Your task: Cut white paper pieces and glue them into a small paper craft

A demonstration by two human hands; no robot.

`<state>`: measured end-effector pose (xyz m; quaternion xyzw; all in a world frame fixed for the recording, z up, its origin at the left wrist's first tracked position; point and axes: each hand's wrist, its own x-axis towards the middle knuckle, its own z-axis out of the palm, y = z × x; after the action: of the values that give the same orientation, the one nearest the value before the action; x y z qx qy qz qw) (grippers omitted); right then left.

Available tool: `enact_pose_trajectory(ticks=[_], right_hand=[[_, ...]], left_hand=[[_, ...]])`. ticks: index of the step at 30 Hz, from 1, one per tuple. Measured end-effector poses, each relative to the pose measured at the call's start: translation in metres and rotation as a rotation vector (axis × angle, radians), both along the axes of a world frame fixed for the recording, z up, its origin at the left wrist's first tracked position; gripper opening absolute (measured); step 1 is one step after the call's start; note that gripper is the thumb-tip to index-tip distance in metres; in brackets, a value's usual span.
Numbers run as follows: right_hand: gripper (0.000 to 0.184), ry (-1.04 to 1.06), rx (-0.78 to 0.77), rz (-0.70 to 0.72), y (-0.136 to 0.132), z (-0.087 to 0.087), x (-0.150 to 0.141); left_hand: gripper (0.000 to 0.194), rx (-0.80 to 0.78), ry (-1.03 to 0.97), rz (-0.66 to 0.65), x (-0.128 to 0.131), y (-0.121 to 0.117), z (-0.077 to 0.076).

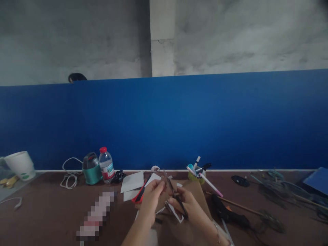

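My right hand (pixel 188 203) grips a pair of scissors (pixel 171 186), its dark handles against the palm and its blades pointing up and away. Close beside the blades, my left hand (pixel 153 194) is closed in a pinch; what sits between its fingertips is too small to make out. Brown cardboard (pixel 196 191) lies on the table under and behind my hands. A white paper piece (pixel 178 216) shows just below my right hand. White paper sheets (pixel 132 181) and a red-and-black item (pixel 139 195) lie to the left of my left hand.
A blue partition (pixel 164 119) stands behind the table. Left are a white cup (pixel 22 165), a white cable (pixel 69 177), a teal container (pixel 92 174), a bottle (pixel 106 167) and binder clips (pixel 119 176). Right are a pen holder (pixel 196 177), a black glue gun (pixel 230 215) and a blue folder (pixel 317 181).
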<state>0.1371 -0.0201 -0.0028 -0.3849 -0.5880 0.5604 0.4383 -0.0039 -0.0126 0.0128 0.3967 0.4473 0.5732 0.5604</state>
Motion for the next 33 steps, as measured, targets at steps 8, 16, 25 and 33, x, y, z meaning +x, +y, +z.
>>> enact_pose_trajectory(ticks=[8, 16, 25, 33], right_hand=[[0.050, 0.022, 0.105, 0.054, 0.003, 0.000, 0.000], [0.050, 0.029, 0.085, -0.009, -0.001, 0.003, 0.000], [0.072, -0.023, -0.101, -0.106, -0.003, 0.001, 0.006], [0.077, -0.013, -0.097, -0.080, -0.003, 0.000, 0.006]], left_hand=[[0.037, 0.007, 0.028, 0.000, 0.005, -0.008, 0.004], [0.036, -0.030, -0.071, -0.051, 0.002, -0.007, 0.000], [0.031, -0.035, -0.038, -0.037, -0.001, -0.008, 0.008], [0.031, -0.018, -0.091, -0.036, -0.005, -0.005, 0.005]])
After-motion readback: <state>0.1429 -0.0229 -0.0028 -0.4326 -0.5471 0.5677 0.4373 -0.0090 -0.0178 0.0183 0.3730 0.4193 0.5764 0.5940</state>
